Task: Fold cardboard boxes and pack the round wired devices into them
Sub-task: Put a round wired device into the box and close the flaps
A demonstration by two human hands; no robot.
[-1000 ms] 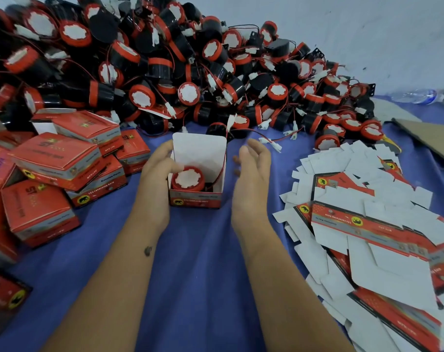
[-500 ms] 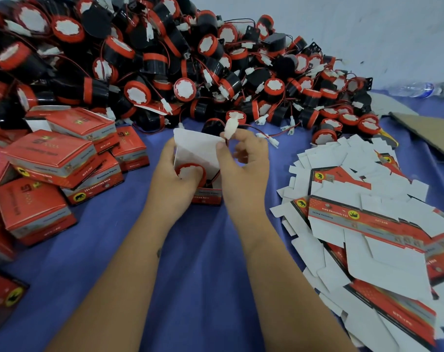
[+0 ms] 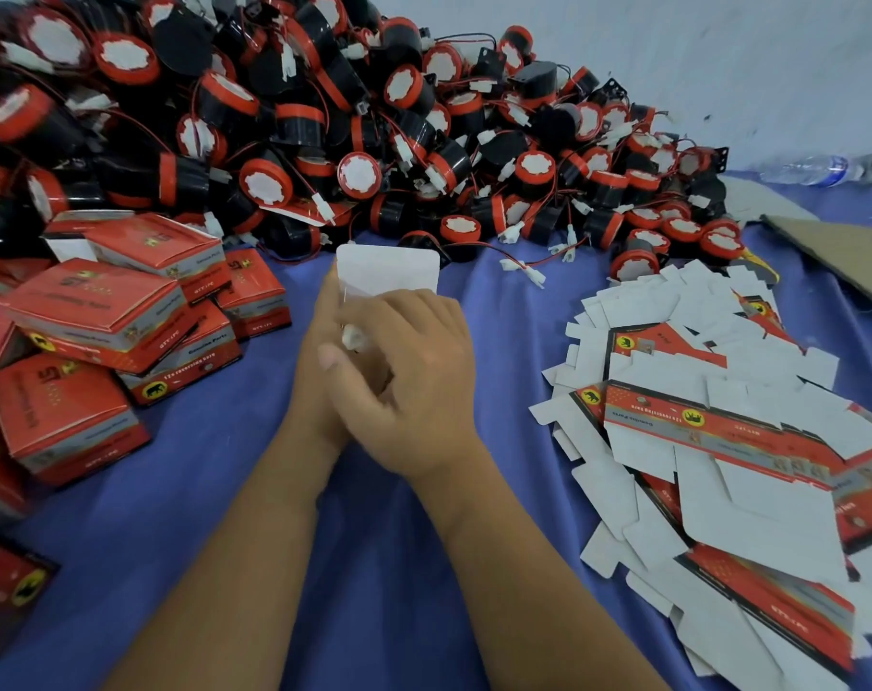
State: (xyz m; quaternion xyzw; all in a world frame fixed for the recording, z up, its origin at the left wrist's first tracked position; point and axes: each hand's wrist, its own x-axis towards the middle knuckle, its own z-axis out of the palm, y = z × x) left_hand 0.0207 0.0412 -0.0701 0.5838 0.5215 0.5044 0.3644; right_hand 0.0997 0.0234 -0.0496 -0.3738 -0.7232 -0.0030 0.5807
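Blue cloth (image 3: 374, 566) | hands: right (image 3: 414, 376) pinches white connector (image 3: 351, 337) | left (image 3: 319, 361) grips box (image 3: 386, 269)

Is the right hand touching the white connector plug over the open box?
Touching. The head view shows the right hand fingers pinching the white connector plug against the box's raised flap.

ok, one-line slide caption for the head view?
Both hands, right hand over left hand, tuck a white connector into an open box between the device pile and flat cartons.

A clear plastic water bottle (image 3: 817, 168) is laid on its side at the far right of a blue cloth-covered table (image 3: 184, 516), against a white wall (image 3: 673, 57).
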